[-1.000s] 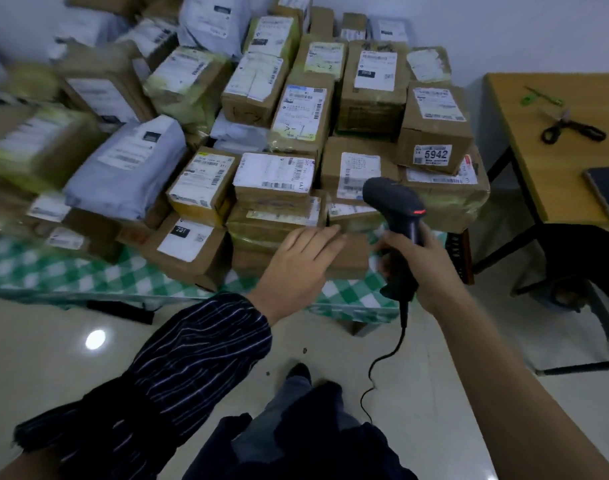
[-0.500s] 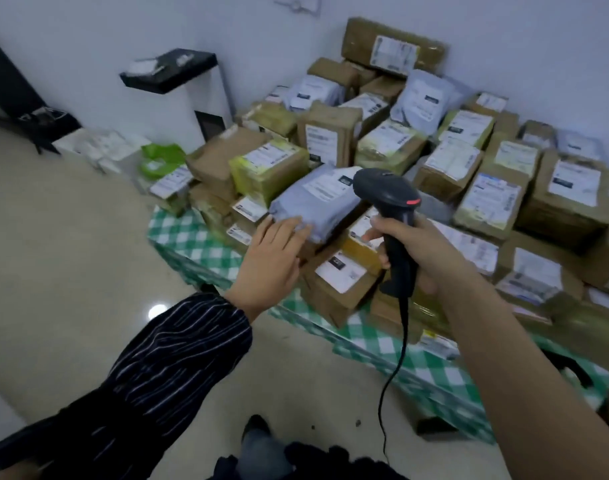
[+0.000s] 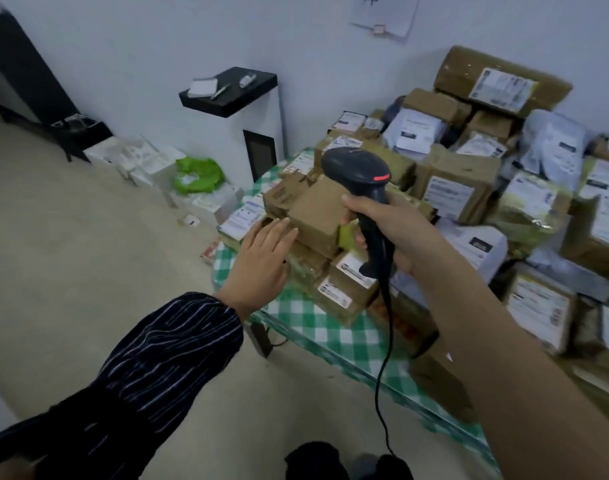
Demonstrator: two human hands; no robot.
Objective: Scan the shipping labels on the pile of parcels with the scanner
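A pile of parcels (image 3: 462,188), brown boxes and grey bags with white shipping labels, covers a table with a green checked cloth (image 3: 334,327). My right hand (image 3: 396,226) grips the handle of a black corded scanner (image 3: 356,171), held upright over the pile's left end. My left hand (image 3: 261,261), fingers straight, reaches to the near left corner of the pile, its fingertips at a plain brown box (image 3: 317,209) that shows no label.
A white cabinet with a black top (image 3: 234,91) stands against the wall left of the table. White boxes and a green bag (image 3: 197,174) lie on the floor beside it. A dark stand (image 3: 78,129) is at the far left.
The view has swung left along the pile to its left end. Both hands moved with it; my left hand now reaches a plain brown box at the corner.
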